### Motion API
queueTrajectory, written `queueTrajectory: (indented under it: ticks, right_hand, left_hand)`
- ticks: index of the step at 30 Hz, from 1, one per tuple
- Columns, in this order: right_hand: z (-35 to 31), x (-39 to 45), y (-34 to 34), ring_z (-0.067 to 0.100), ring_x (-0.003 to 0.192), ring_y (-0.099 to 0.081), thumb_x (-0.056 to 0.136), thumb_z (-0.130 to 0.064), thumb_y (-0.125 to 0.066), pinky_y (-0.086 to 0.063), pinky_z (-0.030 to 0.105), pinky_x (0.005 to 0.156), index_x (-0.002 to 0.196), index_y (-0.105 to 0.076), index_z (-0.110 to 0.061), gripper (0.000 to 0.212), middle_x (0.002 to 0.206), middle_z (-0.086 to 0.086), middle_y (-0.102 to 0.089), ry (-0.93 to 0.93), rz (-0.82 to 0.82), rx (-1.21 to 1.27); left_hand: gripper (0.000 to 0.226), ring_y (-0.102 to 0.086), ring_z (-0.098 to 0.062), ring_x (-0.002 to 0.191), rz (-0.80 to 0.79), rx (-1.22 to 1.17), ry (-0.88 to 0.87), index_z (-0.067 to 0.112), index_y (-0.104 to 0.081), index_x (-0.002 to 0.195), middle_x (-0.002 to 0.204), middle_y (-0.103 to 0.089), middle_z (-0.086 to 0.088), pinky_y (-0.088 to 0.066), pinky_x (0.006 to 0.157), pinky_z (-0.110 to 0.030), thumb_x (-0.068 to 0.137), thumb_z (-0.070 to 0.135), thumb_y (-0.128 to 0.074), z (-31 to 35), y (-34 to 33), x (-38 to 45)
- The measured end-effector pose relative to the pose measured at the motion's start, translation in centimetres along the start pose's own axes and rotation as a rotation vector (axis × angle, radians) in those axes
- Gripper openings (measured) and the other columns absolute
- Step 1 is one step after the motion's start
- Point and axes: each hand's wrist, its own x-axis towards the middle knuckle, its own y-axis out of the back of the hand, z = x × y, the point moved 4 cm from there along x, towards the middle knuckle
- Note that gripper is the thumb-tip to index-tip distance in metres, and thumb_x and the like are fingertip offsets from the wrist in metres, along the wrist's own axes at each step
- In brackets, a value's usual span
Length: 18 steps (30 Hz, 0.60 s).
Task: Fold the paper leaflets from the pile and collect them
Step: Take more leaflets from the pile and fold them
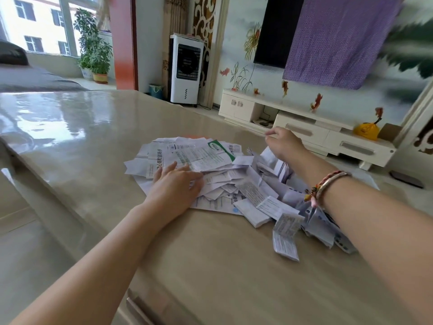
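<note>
A loose pile of white printed paper leaflets [218, 170] lies spread on the glossy beige table [93, 141], some flat and unfolded, some folded into small blocks. My left hand [175, 184] rests flat on the pile's near left side, fingers spread over the sheets. My right hand [284, 144] hovers over the pile's far right edge with fingers loosely curled; nothing shows in it. A folded strip [285, 238] lies at the pile's near right corner. A beaded bracelet [325, 186] is on my right wrist.
The table's right edge runs close behind the pile. Beyond it stand a white TV cabinet [304, 130] with a yellow bag [365, 131], a white air cooler [186, 71], and potted plants [93, 50] by the window. Bare tabletop extends left and toward me.
</note>
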Motion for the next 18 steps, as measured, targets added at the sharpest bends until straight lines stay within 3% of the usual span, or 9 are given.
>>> queueTrajectory:
  ticks: [3, 6, 9, 11, 14, 18]
  right_hand:
    - [-0.7, -1.3, 0.1, 0.019, 0.093, -0.046, 0.094, -0.023, -0.042, -0.039, 0.03, 0.075, 0.103, -0.055, -0.031, 0.017, 0.136, 0.008, -0.05, 0.058, 0.009, 0.046]
    - [-1.7, -3.9, 0.3, 0.015, 0.079, -0.052, 0.093, -0.016, -0.046, -0.038, 0.026, 0.06, 0.102, -0.06, -0.023, 0.018, 0.128, 0.004, -0.055, 0.126, -0.017, 0.114]
    - [-2.8, -7.6, 0.5, 0.029, 0.104, -0.06, 0.095, -0.015, -0.048, -0.046, 0.031, 0.072, 0.11, -0.063, -0.017, 0.022, 0.108, 0.002, -0.062, 0.174, -0.054, 0.16]
    - [-3.2, -10.2, 0.3, 0.024, 0.108, -0.057, 0.094, -0.016, -0.049, -0.043, 0.031, 0.079, 0.113, -0.061, -0.019, 0.022, 0.118, 0.004, -0.061, 0.241, -0.076, 0.161]
    - [-3.2, -14.4, -0.8, 0.015, 0.117, -0.043, 0.092, -0.018, -0.056, -0.029, 0.021, 0.084, 0.121, -0.055, -0.024, 0.03, 0.125, -0.005, -0.049, 0.438, -0.099, 0.084]
    - [-3.1, -18.7, -2.8, 0.013, 0.112, -0.037, 0.085, -0.022, -0.065, -0.029, 0.023, 0.091, 0.128, -0.052, -0.028, 0.045, 0.129, -0.01, -0.05, 0.633, -0.024, -0.018]
  left_hand:
    - [0.034, -0.02, -0.019, 0.145, 0.075, 0.007, -0.012, 0.03, -0.061, 0.124, 0.142, -0.048, 0.012, -0.008, 0.118, -0.04, 0.1, 0.038, -0.039, 0.3, 0.3, -0.3]
    - [0.03, -0.03, -0.016, 0.142, 0.204, -0.068, -0.053, 0.02, -0.066, 0.117, 0.133, -0.059, 0.008, -0.014, 0.117, -0.04, 0.1, 0.029, -0.044, 0.6, 1.1, -0.9]
    - [0.025, -0.045, -0.017, 0.133, 0.338, -0.182, -0.121, 0.015, -0.069, 0.114, 0.125, -0.065, 0.0, -0.027, 0.114, -0.044, 0.095, 0.02, -0.054, 0.7, 2.3, -1.9]
    - [0.02, -0.053, -0.019, 0.124, 0.41, -0.226, -0.143, 0.015, -0.071, 0.107, 0.119, -0.067, -0.001, -0.033, 0.11, -0.039, 0.091, 0.014, -0.06, 1.0, 3.3, -3.3]
    - [0.02, -0.062, -0.016, 0.099, 0.464, -0.282, -0.195, 0.022, -0.07, 0.096, 0.101, -0.068, 0.009, -0.045, 0.087, -0.03, 0.083, 0.006, -0.066, 1.7, 4.4, -5.8]
    - [0.022, -0.062, -0.008, 0.075, 0.387, -0.313, -0.233, 0.028, -0.054, 0.078, 0.077, -0.064, 0.015, -0.053, 0.068, -0.035, 0.081, 0.011, -0.067, 1.8, 4.0, -8.2]
